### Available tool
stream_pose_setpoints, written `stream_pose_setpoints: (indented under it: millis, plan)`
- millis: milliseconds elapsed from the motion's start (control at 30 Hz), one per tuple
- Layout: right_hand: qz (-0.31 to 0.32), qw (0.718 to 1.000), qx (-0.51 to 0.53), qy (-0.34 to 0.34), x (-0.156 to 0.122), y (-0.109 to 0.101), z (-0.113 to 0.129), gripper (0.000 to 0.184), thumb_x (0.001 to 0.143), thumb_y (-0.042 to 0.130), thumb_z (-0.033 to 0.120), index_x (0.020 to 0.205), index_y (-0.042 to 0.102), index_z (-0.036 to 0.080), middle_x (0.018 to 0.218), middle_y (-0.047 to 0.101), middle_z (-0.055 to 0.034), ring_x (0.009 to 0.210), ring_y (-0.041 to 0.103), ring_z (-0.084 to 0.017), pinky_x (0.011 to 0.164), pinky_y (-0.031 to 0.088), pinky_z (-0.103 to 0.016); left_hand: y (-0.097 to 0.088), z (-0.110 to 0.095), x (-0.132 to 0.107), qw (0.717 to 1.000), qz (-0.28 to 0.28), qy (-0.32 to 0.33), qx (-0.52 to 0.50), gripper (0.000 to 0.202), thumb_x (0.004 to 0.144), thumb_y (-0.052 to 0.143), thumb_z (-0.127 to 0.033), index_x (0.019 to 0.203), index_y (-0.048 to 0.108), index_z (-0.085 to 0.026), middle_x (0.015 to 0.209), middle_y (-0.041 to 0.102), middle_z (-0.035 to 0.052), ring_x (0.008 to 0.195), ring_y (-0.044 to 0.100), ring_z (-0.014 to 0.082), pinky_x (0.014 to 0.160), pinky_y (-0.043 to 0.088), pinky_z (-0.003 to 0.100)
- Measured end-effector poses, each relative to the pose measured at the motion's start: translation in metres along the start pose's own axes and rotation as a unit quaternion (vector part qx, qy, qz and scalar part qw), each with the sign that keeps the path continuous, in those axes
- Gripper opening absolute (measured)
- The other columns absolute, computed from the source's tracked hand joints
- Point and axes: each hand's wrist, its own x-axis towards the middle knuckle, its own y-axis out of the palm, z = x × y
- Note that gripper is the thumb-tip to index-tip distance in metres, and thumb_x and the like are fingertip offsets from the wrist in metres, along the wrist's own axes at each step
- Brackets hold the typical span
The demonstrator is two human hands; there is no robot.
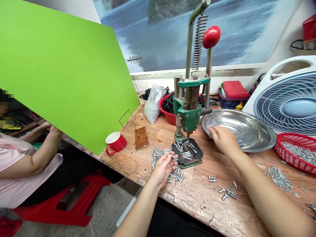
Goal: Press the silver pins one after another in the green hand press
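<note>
Pinching one pin right beside the press plate

So from where I'm standing, the left hand has a slim metal pin nipped between thumb and fingertips, other fingers loosely curled below. Its long axis slants down to the right, over the near-left edge of the black plate under the green hand press. Left is easily the nearer hand to that plate. A bunch of eye-ended pins lies on it, just right of those fingertips, and a loose heap spreads around the hand.

The right hand is well apart, at the left side of the steel bowl. Fingers look curled in, but tbh can't tell if they're pinching anything. Small metal bits lie in the bowl, right of that hand.
</note>
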Motion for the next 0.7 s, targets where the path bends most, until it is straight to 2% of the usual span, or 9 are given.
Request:
stream_pose_setpoints:
  millis: [67,133,200,267,333,400,500,600,700]
  plan:
    - [-0.006,0.996,-0.084,0.042,-0.007,-0.014,-0.025,0.039,0.091,0.033,0.041,0.086,0.061,0.014,0.089,0.057,-0.0095,0.084,0.049,-0.022,0.072,0.035,-0.031,-0.002,0.002,0.001,1.0,-0.001,-0.004,0.015,0.031,0.076,0.062,-0.034,0.1,0.056,-0.015,0.091,0.062,0.0068,0.064,0.057,0.0083,0.055,0.042,0.018]
    - [0.0,0.992,-0.123,0.032,-0.018,-0.018,-0.032,0.037,0.089,0.037,0.041,0.088,0.062,0.014,0.091,0.056,-0.0103,0.088,0.048,-0.024,0.076,0.037,-0.034,-0.002,0.006,0.005,0.999,-0.002,-0.004,0.036,0.033,0.076,0.061,-0.037,0.1,0.056,-0.015,0.08,0.06,0.0036,0.058,0.054,0.0063,0.053,0.039,0.016]
    - [0.021,0.995,-0.092,-0.029,-0.029,-0.012,-0.017,0.034,0.089,0.039,0.039,0.096,0.062,0.015,0.098,0.055,-0.0102,0.093,0.048,-0.023,0.082,0.037,-0.035,0.001,0.01,0.012,0.998,-0.005,0.003,0.07,0.035,0.075,0.061,-0.039,0.1,0.057,-0.015,0.072,0.057,0.0004,0.055,0.05,0.0052,0.05,0.037,0.015]
    - [0.062,0.993,-0.021,-0.102,-0.035,0.005,0.01,0.032,0.09,0.04,0.037,0.107,0.058,0.018,0.106,0.054,-0.0085,0.097,0.048,-0.021,0.087,0.038,-0.035,0.006,0.015,0.018,0.992,-0.016,0.026,0.126,0.038,0.075,0.06,-0.042,0.1,0.058,-0.014,0.068,0.055,-0.0008,0.052,0.047,0.0055,0.048,0.035,0.016]
    - [0.098,0.983,0.047,-0.15,-0.034,0.024,0.036,0.034,0.089,0.043,0.036,0.118,0.052,0.02,0.114,0.051,-0.0068,0.103,0.046,-0.02,0.091,0.038,-0.034,0.011,0.018,0.02,0.974,-0.035,0.073,0.212,0.036,0.077,0.056,-0.042,0.099,0.059,-0.014,0.067,0.056,-0.0004,0.055,0.048,0.0074,0.051,0.037,0.018]
    - [0.115,0.975,0.085,-0.168,-0.026,0.041,0.052,0.039,0.088,0.047,0.033,0.125,0.046,0.019,0.121,0.047,-0.0063,0.108,0.044,-0.019,0.095,0.036,-0.034,0.012,0.019,0.017,0.94,-0.055,0.136,0.309,0.033,0.081,0.051,-0.04,0.101,0.059,-0.015,0.07,0.059,0.0011,0.063,0.053,0.0106,0.06,0.041,0.021]
    - [0.142,0.965,0.106,-0.193,-0.012,0.054,0.054,0.035,0.088,0.048,0.03,0.121,0.05,0.019,0.117,0.05,-0.0063,0.106,0.045,-0.019,0.094,0.037,-0.033,0.007,0.021,0.004,0.873,-0.074,0.207,0.435,0.029,0.085,0.045,-0.035,0.105,0.059,-0.019,0.085,0.064,0.0041,0.079,0.058,0.015,0.073,0.044,0.027]
    - [0.156,0.96,0.106,-0.208,-0.005,0.054,0.046,0.032,0.087,0.049,0.032,0.116,0.054,0.019,0.109,0.055,-0.0067,0.102,0.048,-0.019,0.091,0.038,-0.034,-0.002,0.027,-0.009,0.817,-0.076,0.246,0.516,0.027,0.087,0.042,-0.031,0.107,0.058,-0.021,0.1,0.063,0.0054,0.091,0.058,0.0174,0.082,0.044,0.031]
    - [0.161,0.957,0.104,-0.216,-0.004,0.051,0.041,0.032,0.087,0.05,0.034,0.116,0.054,0.02,0.108,0.055,-0.0068,0.103,0.048,-0.019,0.092,0.037,-0.033,-0.008,0.035,-0.016,0.772,-0.057,0.289,0.563,0.026,0.087,0.042,-0.026,0.108,0.057,-0.021,0.105,0.062,0.0058,0.099,0.056,0.0183,0.087,0.042,0.032]
